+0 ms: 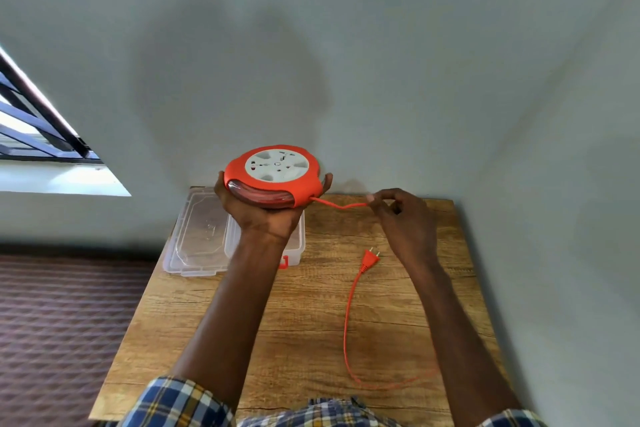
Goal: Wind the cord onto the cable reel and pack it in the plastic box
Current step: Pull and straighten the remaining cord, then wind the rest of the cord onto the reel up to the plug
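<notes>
My left hand (261,215) holds an orange cable reel (277,175) with a white socket face from below, raised above the far end of the table. An orange cord (346,322) leaves the reel's right side. My right hand (401,215) pinches that cord a short way from the reel. The rest of the cord loops down over the table's near right part and back up to its orange plug (369,259), which lies on the wood. A clear plastic box (298,246) with a red latch stands under my left wrist, its lid (199,236) open to the left.
The wooden table (304,322) stands against a grey wall at the back and right. A dark patterned carpet (62,322) lies to the left of the table. A window with bars (38,125) is at the far left.
</notes>
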A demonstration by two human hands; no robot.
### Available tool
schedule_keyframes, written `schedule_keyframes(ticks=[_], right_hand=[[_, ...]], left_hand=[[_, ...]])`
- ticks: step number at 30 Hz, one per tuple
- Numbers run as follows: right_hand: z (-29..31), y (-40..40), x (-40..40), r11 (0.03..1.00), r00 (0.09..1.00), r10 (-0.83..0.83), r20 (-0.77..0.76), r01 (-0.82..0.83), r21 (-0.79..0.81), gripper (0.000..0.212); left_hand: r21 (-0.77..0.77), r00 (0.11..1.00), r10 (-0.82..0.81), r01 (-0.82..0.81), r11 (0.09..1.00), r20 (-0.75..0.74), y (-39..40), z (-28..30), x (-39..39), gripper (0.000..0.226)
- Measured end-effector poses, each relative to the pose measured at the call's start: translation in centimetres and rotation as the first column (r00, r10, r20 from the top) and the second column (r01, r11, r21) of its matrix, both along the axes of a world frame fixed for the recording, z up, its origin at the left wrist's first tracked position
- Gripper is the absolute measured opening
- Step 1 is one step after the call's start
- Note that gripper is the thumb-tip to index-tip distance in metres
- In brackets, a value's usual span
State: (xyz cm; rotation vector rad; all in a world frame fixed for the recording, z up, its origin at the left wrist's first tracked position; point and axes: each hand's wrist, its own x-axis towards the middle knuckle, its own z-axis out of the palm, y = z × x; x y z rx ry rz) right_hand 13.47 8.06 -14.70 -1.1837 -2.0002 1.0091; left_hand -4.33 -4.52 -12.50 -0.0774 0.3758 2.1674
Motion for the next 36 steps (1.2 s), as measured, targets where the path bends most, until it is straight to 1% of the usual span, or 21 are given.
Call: schedule_keyframes(ticks=[1, 2, 4, 5, 6, 8, 9, 11, 13, 14, 16, 18, 20, 22, 24, 26, 28, 30, 32, 34, 36], right_hand=[[-0.2, 0.2, 0.4, 0.999, 0.999, -0.005, 0.049, 0.003, 0.032, 0.033], [-0.4, 0.2, 0.4, 0.999, 0.997, -0.004, 0.076, 0.0, 0.052, 0.031], [-0.6, -0.1, 0.1, 0.995, 0.993, 0.023, 0.116, -0.033, 0.09, 0.019], [-0.5, -0.3, -0.1, 0.993, 0.993, 0.033, 0.112, -0.046, 0.108, 0.014], [-0.3, -0.4, -0.2, 0.991, 0.997, 0.045, 0.068, -0.053, 0.124, 0.013], [0.5, -0.8, -0.3, 0.978, 0.992, 0.109, -0.067, -0.095, 0.185, 0.027], [1.1, -1.1, -0.3, 0.961, 0.977, 0.185, -0.101, -0.158, 0.229, 0.035], [2.1, -1.6, -0.6, 0.893, 0.923, 0.379, -0.069, -0.345, 0.287, 0.045], [2.6, -1.8, -0.9, 0.827, 0.855, 0.519, -0.002, -0.501, 0.253, 0.049], [2.8, -1.8, -0.8, 0.813, 0.834, 0.552, 0.015, -0.542, 0.212, 0.05], [2.9, -1.5, -0.3, 0.792, 0.808, 0.586, 0.058, -0.586, 0.173, 0.054], [2.8, -1.4, 0.2, 0.762, 0.785, 0.611, 0.096, -0.617, 0.195, 0.058], [2.5, -1.6, 0.2, 0.747, 0.778, 0.617, 0.118, -0.627, 0.222, 0.06], [2.2, -2.2, 0.0, 0.75, 0.791, 0.585, 0.179, -0.611, 0.252, 0.063], [2.0, -2.5, -0.3, 0.753, 0.821, 0.519, 0.238, -0.571, 0.328, 0.064], [2.0, -2.7, -0.5, 0.785, 0.863, 0.451, 0.227, -0.504, 0.361, 0.062], [2.5, -3.4, -0.9, 0.88, 0.921, 0.363, 0.143, -0.389, 0.273, 0.066], [2.8, -4.4, -1.6, 0.938, 0.963, 0.247, 0.109, -0.266, 0.222, 0.073], [2.9, -5.2, -2.2, 0.972, 0.985, 0.156, 0.071, -0.165, 0.166, 0.074], [3.1, -5.6, -2.9, 0.997, 0.997, 0.072, 0.007, -0.072, 0.009, 0.073], [3.0, -5.7, -3.7, 0.99, 0.999, 0.021, -0.024, -0.024, -0.142, 0.076]], left_hand=[[-0.003, 0.999, -0.034, 0.034, 0.999, -0.012, 0.0, 0.0, 0.1, 0.092], [-0.016, 0.997, -0.071, 0.07, 0.997, -0.026, 0.0, 0.1, 0.2, 0.093], [-0.072, 0.988, -0.137, 0.132, 0.989, -0.075, 0.2, 0.3, 0.4, 0.094], [-0.118, 0.981, -0.164, 0.151, 0.981, -0.108, 0.2, 0.5, 0.5, 0.093], [-0.167, 0.969, -0.196, 0.171, 0.971, -0.148, 0.3, 0.6, 0.5, 0.091], [-0.27, 0.929, -0.286, 0.22, 0.937, -0.236, 0.2, 0.9, 0.4, 0.078], [-0.323, 0.905, -0.338, 0.248, 0.913, -0.26, 0.2, 1.2, 0.5, 0.073], [-0.41, 0.846, -0.467, 0.341, 0.846, -0.259, 0.0, 1.8, 0.6, 0.068], [-0.476, 0.772, -0.586, 0.431, 0.766, -0.244, -0.1, 1.9, 0.7, 0.068], [-0.495, 0.749, -0.621, 0.459, 0.738, -0.231, -0.3, 1.8, 0.7, 0.068], [-0.481, 0.745, -0.641, 0.499, 0.72, -0.187, -0.6, 1.4, 0.7, 0.07], [-0.441, 0.743, -0.649, 0.534, 0.722, -0.163, -0.8, 1.4, 0.5, 0.076], [-0.417, 0.722, -0.67, 0.563, 0.714, -0.173, -0.7, 1.6, 0.3, 0.081], [-0.437, 0.699, -0.688, 0.566, 0.699, -0.195, -0.7, 1.7, 0.3, 0.079], [-0.478, 0.697, -0.686, 0.539, 0.694, -0.211, -0.7, 1.7, 0.4, 0.073], [-0.509, 0.71, -0.662, 0.489, 0.708, -0.239, -0.6, 1.7, 0.5, 0.069], [-0.528, 0.723, -0.631, 0.433, 0.731, -0.281, -0.3, 1.8, 0.7, 0.064], [-0.534, 0.743, -0.594, 0.381, 0.754, -0.309, 0.0, 1.8, 0.7, 0.06], [-0.53, 0.762, -0.562, 0.347, 0.774, -0.322, -0.1, 1.7, 0.6, 0.059], [-0.54, 0.766, -0.553, 0.329, 0.775, -0.328, 0.0, 1.6, 0.7, 0.061], [-0.553, 0.763, -0.551, 0.313, 0.772, -0.337, 0.1, 1.5, 0.9, 0.063]])
